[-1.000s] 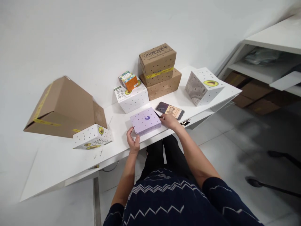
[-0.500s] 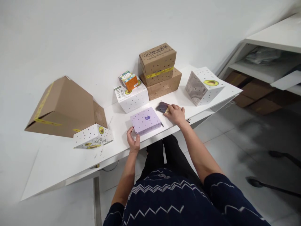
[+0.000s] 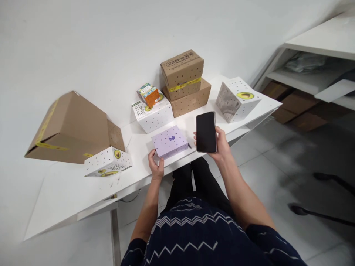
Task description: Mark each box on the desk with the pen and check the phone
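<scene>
A smartphone [image 3: 206, 132] with a dark screen is tilted up above the front of the table. My right hand [image 3: 220, 146] is closed around its right and lower edges, with fingertips showing at its left edge. On the tabletop lies a pale purple box [image 3: 169, 141] with small dark marks and a darker printed shape on top. My left hand [image 3: 156, 165] grips its front left corner, thumb at the front and fingers curled along the left side. A thin dark object [image 3: 189, 145], perhaps a pen, lies partly hidden right of the purple box.
Behind the purple box, a white avocado box [image 3: 155, 117] carries a small orange box [image 3: 149, 95]. Two brown cartons [image 3: 184, 70] are stacked beside them. Another white box [image 3: 238, 99] stands right. Left are a large carton [image 3: 74, 125] and a white box [image 3: 108, 162]. Shelves [image 3: 302, 74] stand far right.
My right hand has lifted the smartphone off the tabletop and turned it so its dark screen faces me. My left hand stays at the purple box. The view has shifted slightly.
</scene>
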`<state>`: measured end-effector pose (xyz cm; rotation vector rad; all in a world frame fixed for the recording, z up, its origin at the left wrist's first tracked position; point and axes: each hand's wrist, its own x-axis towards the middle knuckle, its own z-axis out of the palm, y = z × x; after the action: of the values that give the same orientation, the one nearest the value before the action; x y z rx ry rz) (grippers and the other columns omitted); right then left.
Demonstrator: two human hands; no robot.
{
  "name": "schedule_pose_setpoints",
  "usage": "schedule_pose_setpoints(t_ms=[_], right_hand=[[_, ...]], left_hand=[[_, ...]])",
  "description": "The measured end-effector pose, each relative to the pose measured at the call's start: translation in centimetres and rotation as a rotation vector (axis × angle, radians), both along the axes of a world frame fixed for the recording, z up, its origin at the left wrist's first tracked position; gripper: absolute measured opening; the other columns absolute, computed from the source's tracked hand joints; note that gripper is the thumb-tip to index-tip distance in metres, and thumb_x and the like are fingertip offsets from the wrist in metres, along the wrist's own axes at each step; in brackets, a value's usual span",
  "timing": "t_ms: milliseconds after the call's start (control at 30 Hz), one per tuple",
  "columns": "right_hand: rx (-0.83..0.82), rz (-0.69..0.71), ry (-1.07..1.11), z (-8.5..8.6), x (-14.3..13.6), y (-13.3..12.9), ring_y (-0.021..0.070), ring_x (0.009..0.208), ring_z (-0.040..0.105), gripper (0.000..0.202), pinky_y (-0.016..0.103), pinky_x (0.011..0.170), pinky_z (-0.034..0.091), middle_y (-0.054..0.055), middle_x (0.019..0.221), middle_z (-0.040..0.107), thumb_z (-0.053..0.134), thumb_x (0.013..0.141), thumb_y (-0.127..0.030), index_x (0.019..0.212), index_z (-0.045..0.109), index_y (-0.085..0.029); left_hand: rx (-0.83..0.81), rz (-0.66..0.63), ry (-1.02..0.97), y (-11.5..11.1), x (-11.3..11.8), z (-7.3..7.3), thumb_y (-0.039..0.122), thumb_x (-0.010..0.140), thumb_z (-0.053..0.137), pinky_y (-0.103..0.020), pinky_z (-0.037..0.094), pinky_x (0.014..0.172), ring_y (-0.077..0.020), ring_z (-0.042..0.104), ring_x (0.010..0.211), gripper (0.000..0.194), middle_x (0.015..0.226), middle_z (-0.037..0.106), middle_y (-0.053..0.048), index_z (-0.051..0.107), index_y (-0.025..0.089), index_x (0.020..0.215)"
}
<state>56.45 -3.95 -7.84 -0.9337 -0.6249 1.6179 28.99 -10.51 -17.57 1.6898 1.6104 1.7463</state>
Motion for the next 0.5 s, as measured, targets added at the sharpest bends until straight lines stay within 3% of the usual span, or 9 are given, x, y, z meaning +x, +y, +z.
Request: schedule_pose_setpoints(t_ms=[100, 200, 333, 500], right_hand=[[-0.065, 0.181, 0.345, 2.4, -2.0, -3.3, 0.0258, 0.08, 0.07, 0.057, 0.04, 0.066, 0.058, 0.012, 0.093, 0.073, 0.033, 0.089, -0.058, 0.117, 0.061, -0.017], [-0.178, 0.374, 0.542, 3.7, -4.2, -5.6, 0.0259, 0.083, 0.07, 0.059, 0.041, 0.067, 0.059, 0.014, 0.099, 0.074, 0.03, 0.09, -0.057, 0.118, 0.061, -0.015], [-0.236, 0.544, 0.659, 4.1, -6.7, -6.3, 0.0275, 0.088, 0.071, 0.059, 0.044, 0.071, 0.06, 0.015, 0.1, 0.074, 0.031, 0.09, -0.058, 0.116, 0.062, -0.015], [-0.277, 0.6, 0.742, 4.0, -8.6, -5.8, 0.0275, 0.092, 0.072, 0.055, 0.045, 0.076, 0.061, 0.014, 0.098, 0.076, 0.033, 0.093, -0.055, 0.114, 0.063, -0.014]], left_hand=[[-0.012, -0.001, -0.008, 0.0, 0.0, 0.0, 0.042, 0.085, 0.062, -0.048, 0.044, 0.106, -0.0286, 0.055, 0.121, 0.053, 0.125, 0.057, -0.015, 0.05, 0.018, 0.131], [-0.029, 0.0, -0.027, -0.1, 0.1, 0.1, 0.044, 0.085, 0.063, -0.047, 0.044, 0.105, -0.028, 0.056, 0.12, 0.052, 0.125, 0.057, -0.015, 0.051, 0.018, 0.129], [-0.092, 0.04, -0.069, -0.2, 0.2, 0.3, 0.053, 0.083, 0.065, -0.046, 0.046, 0.104, -0.028, 0.057, 0.119, 0.056, 0.124, 0.059, -0.014, 0.054, 0.019, 0.127], [-0.069, -0.004, -0.095, -0.5, 0.3, 0.8, 0.063, 0.08, 0.063, -0.049, 0.046, 0.103, -0.0296, 0.059, 0.116, 0.063, 0.123, 0.06, -0.012, 0.055, 0.024, 0.129]])
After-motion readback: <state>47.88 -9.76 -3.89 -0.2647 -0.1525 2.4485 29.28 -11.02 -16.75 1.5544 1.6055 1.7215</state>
